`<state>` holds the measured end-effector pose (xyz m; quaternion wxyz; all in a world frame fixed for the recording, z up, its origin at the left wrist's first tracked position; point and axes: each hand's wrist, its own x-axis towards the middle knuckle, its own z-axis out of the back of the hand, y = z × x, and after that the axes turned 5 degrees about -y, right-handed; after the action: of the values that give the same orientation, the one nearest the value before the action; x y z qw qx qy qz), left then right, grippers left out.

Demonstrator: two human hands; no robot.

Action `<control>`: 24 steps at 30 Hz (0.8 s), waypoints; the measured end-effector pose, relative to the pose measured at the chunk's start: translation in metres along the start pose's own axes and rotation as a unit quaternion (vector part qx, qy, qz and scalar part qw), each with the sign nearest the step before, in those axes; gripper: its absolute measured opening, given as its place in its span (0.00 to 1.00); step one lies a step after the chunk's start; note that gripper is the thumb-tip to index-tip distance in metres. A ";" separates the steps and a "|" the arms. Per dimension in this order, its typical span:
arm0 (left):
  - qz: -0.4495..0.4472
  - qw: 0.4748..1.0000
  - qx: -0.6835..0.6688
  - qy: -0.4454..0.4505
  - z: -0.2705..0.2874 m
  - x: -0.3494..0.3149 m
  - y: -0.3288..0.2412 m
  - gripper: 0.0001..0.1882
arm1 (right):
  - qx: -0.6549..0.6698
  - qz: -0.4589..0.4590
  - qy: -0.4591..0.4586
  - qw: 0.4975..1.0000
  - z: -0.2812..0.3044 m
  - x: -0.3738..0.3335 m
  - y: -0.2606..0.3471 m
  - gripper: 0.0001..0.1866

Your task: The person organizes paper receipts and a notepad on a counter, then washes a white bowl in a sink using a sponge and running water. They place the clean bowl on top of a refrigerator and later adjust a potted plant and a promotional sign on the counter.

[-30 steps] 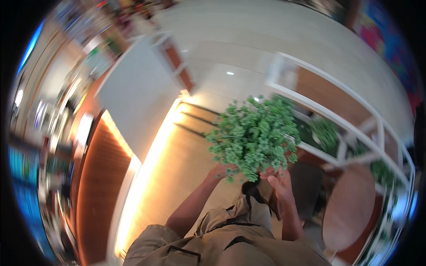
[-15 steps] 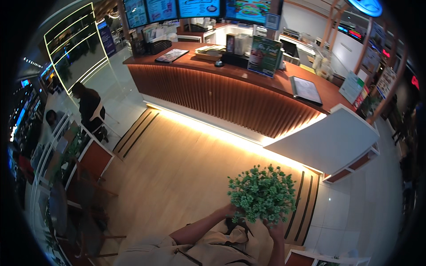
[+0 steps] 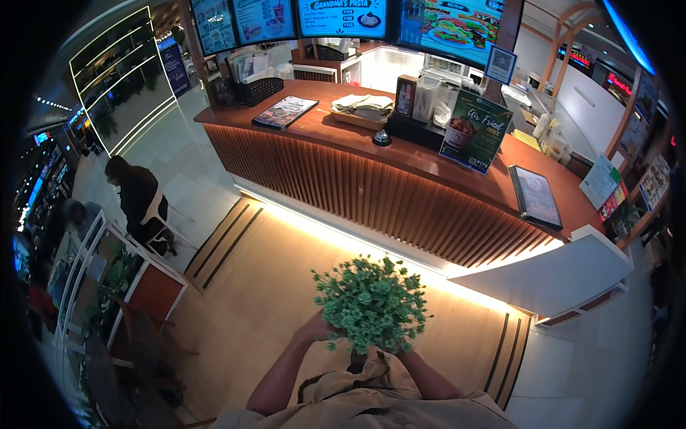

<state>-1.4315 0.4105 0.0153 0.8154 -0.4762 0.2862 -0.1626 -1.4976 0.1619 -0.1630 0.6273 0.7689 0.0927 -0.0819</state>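
Observation:
A bushy green leafy plant (image 3: pixel 370 304) is held up in front of my body, between both hands. My left hand (image 3: pixel 317 328) grips it from the left side, low down, with its fingers mostly behind the leaves. On the opposite side my right hand (image 3: pixel 403 353) supports it from below, its fingers covered by foliage. Whatever pot or base the plant has is hidden. Beyond the plant stands a wooden counter (image 3: pixel 307 161) with a slatted front and a strip of light along its foot.
On the counter are a menu (image 3: pixel 284 112), a napkin tray (image 3: pixel 361 113), a call bell (image 3: pixel 382 137), a sign stand (image 3: pixel 474 132) and a dark-edged folder (image 3: pixel 536 196). A white angled panel (image 3: pixel 543 279) borders its right end. At left, a person (image 3: pixel 136 196) sits near railings and chairs.
The plant and both hands have shifted left in the picture, in front of my middle. The counter appears nearer and larger. Both hands still hold the plant.

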 end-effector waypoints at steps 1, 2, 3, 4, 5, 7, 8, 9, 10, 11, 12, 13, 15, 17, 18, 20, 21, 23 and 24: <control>-0.030 0.999 0.010 -0.022 0.017 0.013 0.004 0.30 | 0.016 -0.003 0.017 1.000 -0.003 0.028 0.001 0.33; -0.056 0.996 0.042 -0.053 0.032 0.030 0.009 0.30 | 0.029 -0.001 0.035 0.999 -0.005 0.056 0.004 0.34; -0.084 0.989 0.092 -0.086 0.042 0.049 0.013 0.29 | 0.043 0.004 0.053 0.998 -0.004 0.083 0.008 0.34; -0.115 0.986 -0.017 -0.118 0.044 0.070 0.017 0.30 | 0.018 0.024 0.077 0.997 0.000 0.108 0.013 0.34; -0.144 0.972 -0.105 -0.150 0.047 0.090 0.019 0.31 | 0.127 0.005 0.103 0.987 0.004 0.132 0.020 0.34; -0.047 0.964 -0.191 -0.180 0.058 0.127 0.022 0.37 | 0.491 -0.066 0.131 0.859 0.012 0.181 0.037 0.34; -0.085 0.954 -0.221 -0.185 0.064 0.146 0.022 0.38 | 0.518 -0.016 0.190 0.834 0.017 0.202 0.047 0.33; -0.099 0.950 -0.225 -0.191 0.071 0.167 0.022 0.39 | 0.539 0.036 0.246 0.805 0.025 0.227 0.061 0.32; -0.112 0.947 -0.230 -0.195 0.079 0.187 0.023 0.40 | 0.513 0.067 0.231 0.824 0.037 0.255 0.079 0.32; -0.106 0.944 -0.259 -0.176 0.091 0.208 0.025 0.39 | 0.424 0.147 0.239 0.861 0.049 0.284 0.097 0.32; -0.108 0.948 -0.259 -0.150 0.104 0.224 0.030 0.39 | 0.279 0.196 0.170 0.925 0.068 0.308 0.118 0.31; -0.102 0.953 -0.256 -0.125 0.119 0.238 0.035 0.38 | 0.126 0.235 0.094 0.959 0.085 0.330 0.138 0.31; -0.081 0.960 -0.246 -0.102 0.153 0.265 0.039 0.36 | 0.302 0.205 0.029 0.931 0.108 0.376 0.176 0.29; -0.091 0.964 -0.231 -0.096 0.184 0.287 0.046 0.34 | 0.378 0.199 -0.052 0.903 0.131 0.421 0.213 0.29; -0.090 0.968 -0.216 -0.092 0.200 0.295 0.051 0.34 | 0.358 0.179 -0.125 0.908 0.140 0.442 0.228 0.30; -0.071 0.971 -0.213 -0.079 0.224 0.317 0.055 0.32 | 0.135 0.225 -0.189 0.946 0.156 0.472 0.251 0.32; -0.061 0.975 -0.201 -0.072 0.235 0.328 0.057 0.32 | -0.081 0.237 -0.250 0.935 0.163 0.482 0.260 0.33; -0.052 0.978 -0.190 -0.066 0.253 0.345 0.059 0.30 | -0.458 0.180 -0.359 0.793 0.174 0.496 0.275 0.36; -0.060 0.977 -0.194 -0.066 0.260 0.354 0.059 0.30 | -0.377 0.216 -0.325 0.840 0.177 0.500 0.282 0.35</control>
<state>-0.9933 0.4269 -0.0470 0.7136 -0.6509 0.2291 -0.1207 -0.9453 -0.0468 -0.0518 0.8646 0.4026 -0.2614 -0.1486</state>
